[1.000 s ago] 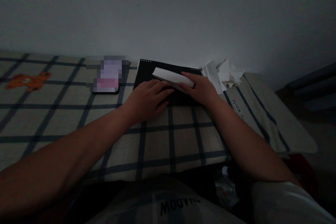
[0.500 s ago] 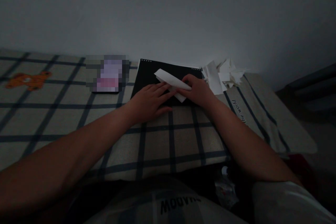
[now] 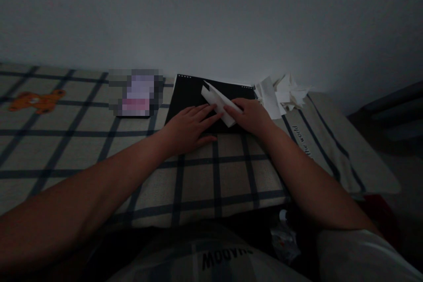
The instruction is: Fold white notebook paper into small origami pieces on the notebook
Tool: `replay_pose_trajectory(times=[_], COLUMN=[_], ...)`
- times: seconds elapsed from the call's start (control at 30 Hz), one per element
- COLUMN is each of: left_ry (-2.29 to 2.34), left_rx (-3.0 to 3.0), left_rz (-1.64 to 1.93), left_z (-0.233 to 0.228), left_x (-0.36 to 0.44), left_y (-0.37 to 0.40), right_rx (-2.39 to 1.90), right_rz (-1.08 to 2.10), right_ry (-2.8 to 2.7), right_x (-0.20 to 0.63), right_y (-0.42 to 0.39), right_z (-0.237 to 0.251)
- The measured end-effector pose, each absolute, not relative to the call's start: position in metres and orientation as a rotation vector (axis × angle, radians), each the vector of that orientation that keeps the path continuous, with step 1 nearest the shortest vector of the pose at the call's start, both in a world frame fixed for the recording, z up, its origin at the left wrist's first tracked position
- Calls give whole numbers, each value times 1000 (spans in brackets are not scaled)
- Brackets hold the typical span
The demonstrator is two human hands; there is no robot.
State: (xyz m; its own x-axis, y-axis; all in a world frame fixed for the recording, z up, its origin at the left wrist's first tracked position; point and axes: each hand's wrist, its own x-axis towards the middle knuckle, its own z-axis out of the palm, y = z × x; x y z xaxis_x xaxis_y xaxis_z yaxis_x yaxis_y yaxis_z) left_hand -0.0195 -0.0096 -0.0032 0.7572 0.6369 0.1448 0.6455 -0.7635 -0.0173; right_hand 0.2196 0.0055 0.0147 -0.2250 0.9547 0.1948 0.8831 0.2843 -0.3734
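A white folded sheet of paper (image 3: 220, 102) lies slantwise over a black spiral-type notebook (image 3: 190, 92) with punched holes along its far edge. My left hand (image 3: 191, 128) rests flat with fingers stretched out, its fingertips touching the paper's near left side. At the paper's right end, my right hand (image 3: 251, 113) grips the folded edge between thumb and fingers. The paper's upper flap stands a little apart from the layer beneath. Part of the right hand's fingers is hidden behind the paper.
Loose white paper pieces (image 3: 287, 92) are piled right of the notebook. A phone (image 3: 137, 94), blurred out, lies to the left, with an orange bear-shaped item (image 3: 38, 100) farther left. The checked cloth (image 3: 198, 176) covers the table, against a wall (image 3: 211, 17). Below its front edge is a plastic bottle (image 3: 284, 238).
The paper has turned slightly, and its upper flap has lifted away from the lower layer. My right thumb has shifted onto the paper's face. My left hand has barely moved.
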Motion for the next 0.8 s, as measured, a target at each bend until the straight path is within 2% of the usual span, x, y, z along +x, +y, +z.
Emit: replay_pose_trajectory(times=[0.5, 0.8], left_ry=[-1073, -1106], left_rx=[-2839, -2861], left_rz=[-203, -128], left_z=[-1, -4], left_x=[-18, -18], left_y=[-11, -11], right_rx=[-1752, -1763], right_rz=[298, 202], right_ry=[-2165, -2148], right_x=[215, 220], right_y=[4, 5], right_z=[20, 20])
